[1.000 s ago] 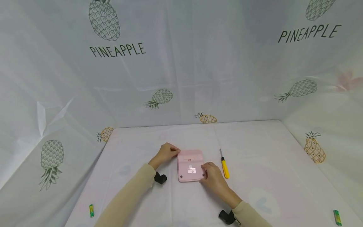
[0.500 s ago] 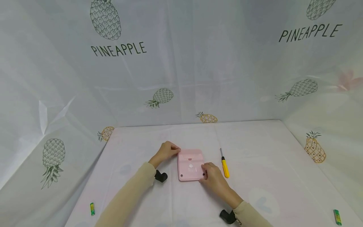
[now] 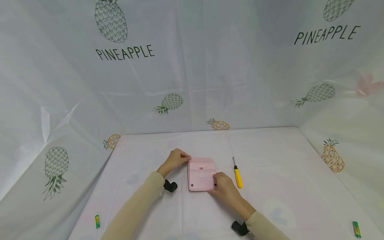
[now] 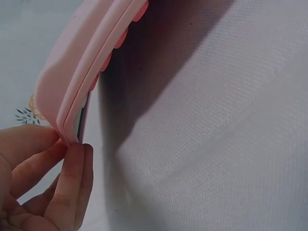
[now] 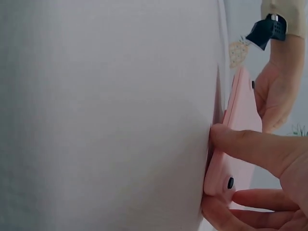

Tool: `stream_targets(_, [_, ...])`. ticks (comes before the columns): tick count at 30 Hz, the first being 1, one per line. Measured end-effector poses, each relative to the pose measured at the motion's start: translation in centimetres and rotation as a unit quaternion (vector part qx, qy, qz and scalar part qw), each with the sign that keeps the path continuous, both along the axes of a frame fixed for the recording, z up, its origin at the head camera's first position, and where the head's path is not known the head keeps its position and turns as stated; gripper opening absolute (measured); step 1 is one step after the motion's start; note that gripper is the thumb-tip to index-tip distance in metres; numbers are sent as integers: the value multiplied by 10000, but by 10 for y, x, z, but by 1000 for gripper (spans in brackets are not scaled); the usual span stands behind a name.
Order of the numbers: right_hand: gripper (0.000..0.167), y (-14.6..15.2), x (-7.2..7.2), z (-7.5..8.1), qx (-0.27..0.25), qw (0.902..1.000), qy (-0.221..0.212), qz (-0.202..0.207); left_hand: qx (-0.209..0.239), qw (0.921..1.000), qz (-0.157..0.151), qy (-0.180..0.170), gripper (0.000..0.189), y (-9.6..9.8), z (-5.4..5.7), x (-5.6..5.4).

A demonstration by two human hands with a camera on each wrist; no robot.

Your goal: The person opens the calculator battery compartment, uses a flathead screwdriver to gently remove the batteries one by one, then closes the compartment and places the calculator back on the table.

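Note:
A pink calculator (image 3: 201, 182) lies back side up at the middle of the table, its battery cover (image 3: 202, 164) toward the far end. Dark round feet sit at its two near corners. My left hand (image 3: 176, 159) pinches the far left corner between thumb and fingers. In the left wrist view, reddish keys (image 4: 107, 61) show along the underside of the calculator (image 4: 60, 86), over a shadowed gap above the cloth. My right hand (image 3: 225, 188) grips the near right corner, the thumb (image 5: 240, 144) and fingers on either side of the calculator's edge in the right wrist view.
A yellow-handled screwdriver (image 3: 238, 176) lies just right of the calculator. One green battery (image 3: 97, 221) lies at the near left, another green battery (image 3: 356, 229) at the near right. Pineapple-printed sheeting (image 3: 192, 83) hangs behind and at both sides.
The white label on the calculator's back, readable a second ago, is now lost in a pale sheen. My right thumb has slid slightly left along the near edge. Both hands keep their holds.

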State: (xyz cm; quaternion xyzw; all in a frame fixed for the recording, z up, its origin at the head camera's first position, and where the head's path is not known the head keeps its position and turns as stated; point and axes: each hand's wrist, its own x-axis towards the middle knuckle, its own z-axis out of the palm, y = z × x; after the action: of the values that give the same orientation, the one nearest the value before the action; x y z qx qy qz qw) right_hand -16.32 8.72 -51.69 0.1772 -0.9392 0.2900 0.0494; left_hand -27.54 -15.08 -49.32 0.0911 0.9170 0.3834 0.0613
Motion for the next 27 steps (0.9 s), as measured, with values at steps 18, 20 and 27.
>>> stream_targets(18, [51, -2, 4, 1, 504, 9946, 877, 238, -4, 10000, -20, -38, 17, 0, 6, -2])
stream_targets(20, [51, -3, 4, 2, 551, 9938, 927, 263, 43, 10000, -20, -83, 17, 0, 7, -2])
stream_targets(27, [41, -4, 5, 3, 662, 9925, 960, 358, 121, 9999, -24, -80, 18, 0, 12, -2])
